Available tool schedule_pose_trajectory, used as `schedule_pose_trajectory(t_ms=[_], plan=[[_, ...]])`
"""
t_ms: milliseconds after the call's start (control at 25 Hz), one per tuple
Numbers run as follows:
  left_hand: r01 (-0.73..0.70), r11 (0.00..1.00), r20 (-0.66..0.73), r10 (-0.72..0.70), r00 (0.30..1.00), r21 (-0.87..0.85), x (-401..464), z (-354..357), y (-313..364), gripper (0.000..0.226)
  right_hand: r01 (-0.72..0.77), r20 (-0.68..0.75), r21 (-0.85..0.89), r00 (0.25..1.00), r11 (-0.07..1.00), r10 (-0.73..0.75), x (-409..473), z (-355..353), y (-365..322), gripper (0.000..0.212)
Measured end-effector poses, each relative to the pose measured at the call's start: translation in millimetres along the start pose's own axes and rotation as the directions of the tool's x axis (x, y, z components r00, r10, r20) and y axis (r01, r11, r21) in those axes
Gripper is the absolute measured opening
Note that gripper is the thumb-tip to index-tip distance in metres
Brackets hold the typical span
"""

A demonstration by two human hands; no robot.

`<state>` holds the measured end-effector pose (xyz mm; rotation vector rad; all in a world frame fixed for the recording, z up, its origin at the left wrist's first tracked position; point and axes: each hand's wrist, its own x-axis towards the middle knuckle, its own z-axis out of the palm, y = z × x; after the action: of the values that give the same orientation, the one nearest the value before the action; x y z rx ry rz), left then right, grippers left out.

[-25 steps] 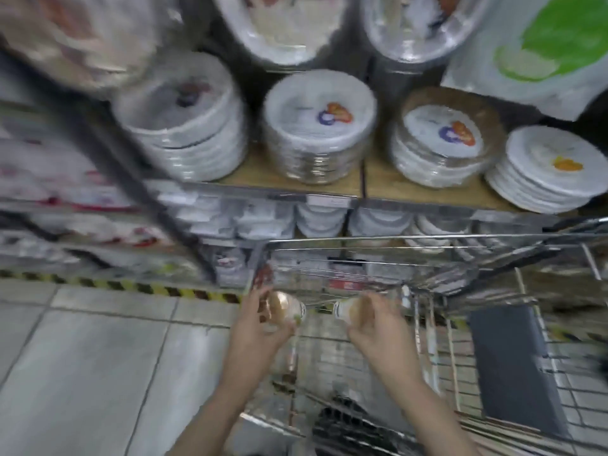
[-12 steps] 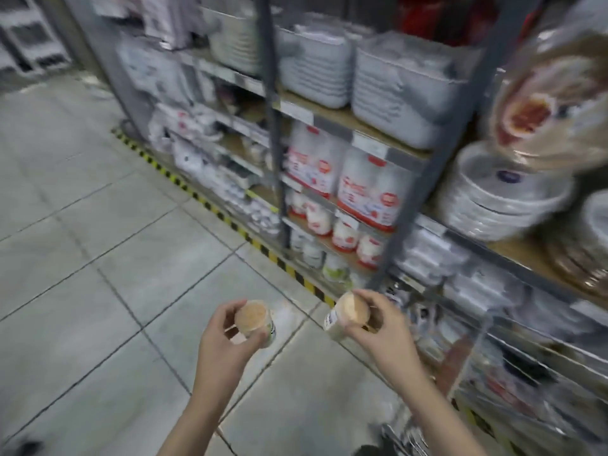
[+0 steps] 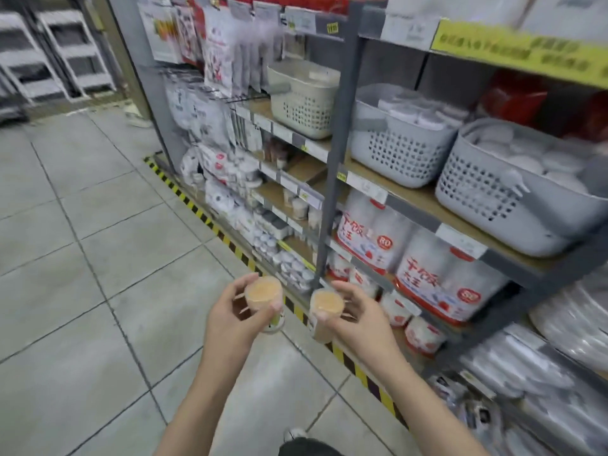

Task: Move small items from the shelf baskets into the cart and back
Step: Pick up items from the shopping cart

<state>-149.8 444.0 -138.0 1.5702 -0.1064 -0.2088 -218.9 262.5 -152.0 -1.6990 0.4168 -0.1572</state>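
My left hand (image 3: 235, 319) grips a small clear tub of toothpicks (image 3: 264, 296), its tan top facing me. My right hand (image 3: 360, 319) grips a second tub of the same kind (image 3: 325, 307). Both are held side by side over the floor, in front of the shelf's lower levels. On the shelf above and to the right stand three perforated baskets: a beige basket (image 3: 304, 100) and two grey baskets (image 3: 399, 143), (image 3: 513, 189) with white round items inside. The cart is out of view.
A grey metal shelf upright (image 3: 339, 153) stands just behind my hands. Packs of plastic cups (image 3: 424, 274) fill the level below the baskets. A yellow-black floor stripe (image 3: 204, 215) runs along the shelf foot. Grey tiled floor (image 3: 98, 258) lies to the left.
The view has swung left from the cart to the shelf with the baskets. Both hands still hold their tubs and have moved along with me, a little closer to the shelf.
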Motion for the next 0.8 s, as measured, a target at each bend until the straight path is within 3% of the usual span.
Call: schedule_pose_trajectory(t_ms=[200, 440, 560, 800], plan=[[-0.019, 1.000, -0.099, 0.017, 0.995, -0.023, 114, -39, 20, 0.040, 0.027, 0.027, 0.077, 0.999, 0.997, -0.029, 122, 45, -46, 0.045], [0.008, 1.000, -0.109, -0.010, 0.994, -0.015, 248, -104, 20, 0.039, 0.041, 0.051, 0.069, 0.998, 0.997, -0.045, 240, 100, -78, 0.045], [-0.011, 1.000, -0.054, 0.010, 0.999, -0.019, 331, -122, 34, 0.041, 0.054, -0.027, 0.081, 0.998, 0.995, -0.052, 298, 132, -98, 0.044], [-0.068, 0.998, 0.237, 0.061, 0.970, 0.018, 480, -117, 92, 0.047, 0.141, -0.296, 0.088, 0.949, 0.986, -0.109, 392, 156, -152, 0.041]])
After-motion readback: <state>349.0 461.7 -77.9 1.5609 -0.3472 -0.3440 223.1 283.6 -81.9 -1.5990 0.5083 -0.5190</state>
